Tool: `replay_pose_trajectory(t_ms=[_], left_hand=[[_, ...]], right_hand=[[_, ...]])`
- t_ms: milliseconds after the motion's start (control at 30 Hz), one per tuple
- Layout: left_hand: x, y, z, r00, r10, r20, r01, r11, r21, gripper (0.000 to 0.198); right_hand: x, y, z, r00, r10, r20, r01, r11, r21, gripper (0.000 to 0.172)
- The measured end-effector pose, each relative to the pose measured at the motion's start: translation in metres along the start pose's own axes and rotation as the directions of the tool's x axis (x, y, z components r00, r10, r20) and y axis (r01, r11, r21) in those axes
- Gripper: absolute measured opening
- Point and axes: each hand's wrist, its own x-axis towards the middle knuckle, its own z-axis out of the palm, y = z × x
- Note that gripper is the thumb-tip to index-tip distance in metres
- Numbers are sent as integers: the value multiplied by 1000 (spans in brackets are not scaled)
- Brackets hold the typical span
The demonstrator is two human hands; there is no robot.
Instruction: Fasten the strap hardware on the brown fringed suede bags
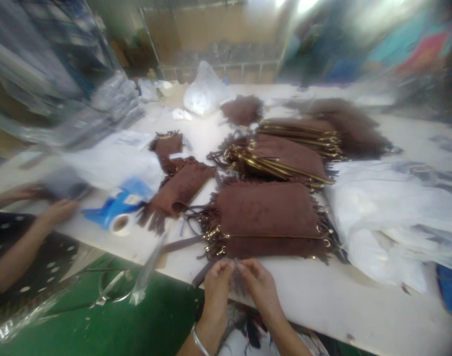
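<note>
My left hand [217, 287] and my right hand [261, 288] meet at the table's front edge, fingertips pinched close together. Between them hangs a small greyish strip [238, 283], thin and blurred; I cannot make out its kind. Just beyond my fingertips lies a brown suede fringed bag [266, 212] with gold rings and a gold zip line, on top of another brown piece. A dark strap [207, 271] runs off its left side, near my left hand.
Behind lie stacked brown bags [285, 151] with gold zips. A smaller brown bag [184, 185], a blue tape dispenser [116, 202] and a tape roll [120, 224] lie left. White plastic bags [374, 222] lie right. At left, a co-worker's hands [61, 210] hold something dark and blurred.
</note>
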Motion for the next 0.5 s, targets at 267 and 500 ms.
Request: replay_pose_trajectory(t_ms=[267,500], left_hand=[[1,-2,7,989,104,-107,-83,979,184,27],[-7,6,14,968,247,-49,-221,927,303,23]], right_hand=[[-7,-2,6,992,-102,-74,83,970,-230,22],[-8,9,12,886,-464,3,372,706,-603,21]])
